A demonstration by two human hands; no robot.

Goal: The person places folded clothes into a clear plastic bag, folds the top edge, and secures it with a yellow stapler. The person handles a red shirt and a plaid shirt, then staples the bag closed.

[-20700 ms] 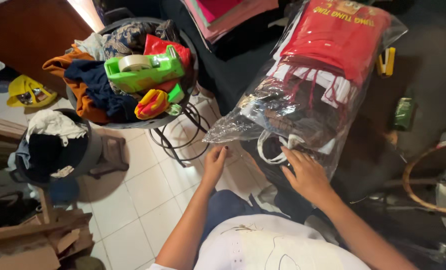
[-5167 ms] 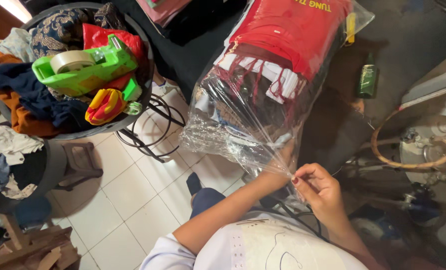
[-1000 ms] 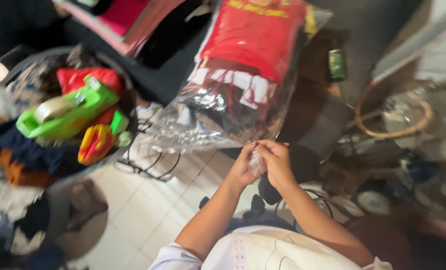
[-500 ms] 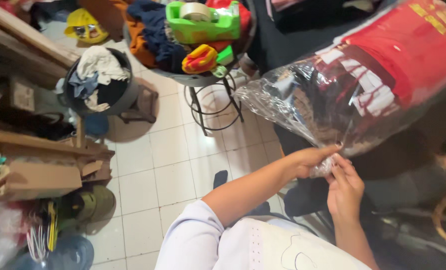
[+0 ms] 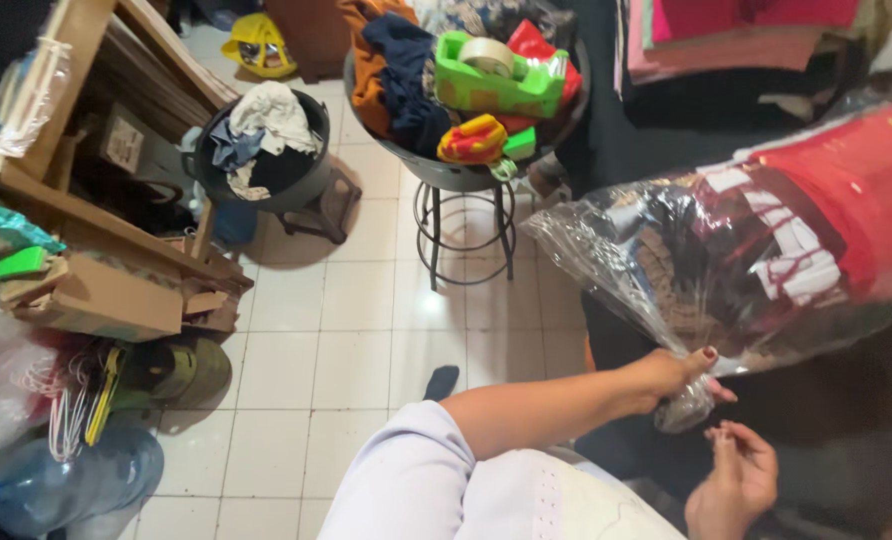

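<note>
Head view, looking down. Left hand (image 5: 678, 375) at about 4 o'clock from frame centre, fingers wrapped tight around the gathered neck of a clear plastic bag (image 5: 666, 270), the twisted end bulging out just below the fist. Right hand (image 5: 734, 480) lower, near 5 o'clock, just beside that twisted end but apart from it; fingers loosely curled, thumb and fingertips close together, holding nothing that can be made out. Bag stretching up toward 2 o'clock from the left hand, lying tilted, packed with folded red garments (image 5: 856, 190) and darker cloth with white tags nearer the neck.

At 12 o'clock, a round dark basin (image 5: 446, 172) on a wire stool (image 5: 466, 235), heaped with clothes; on top a green tape dispenser (image 5: 491, 85) with a roll of tape, and just beside it at its 7 o'clock a red-and-yellow bundle (image 5: 471, 138). At 11 o'clock, a black bucket (image 5: 296, 175) with white and grey rags in it. At 10 o'clock, a wooden frame (image 5: 86, 130). At 9 o'clock, a cardboard box (image 5: 96, 300). At 8 o'clock, wire hangers (image 5: 66, 420) and a large clear water bottle (image 5: 76, 490) lying on the white tiled floor (image 5: 346, 340). At 1 o'clock, a stack of pink and red fabric (image 5: 726, 35).
</note>
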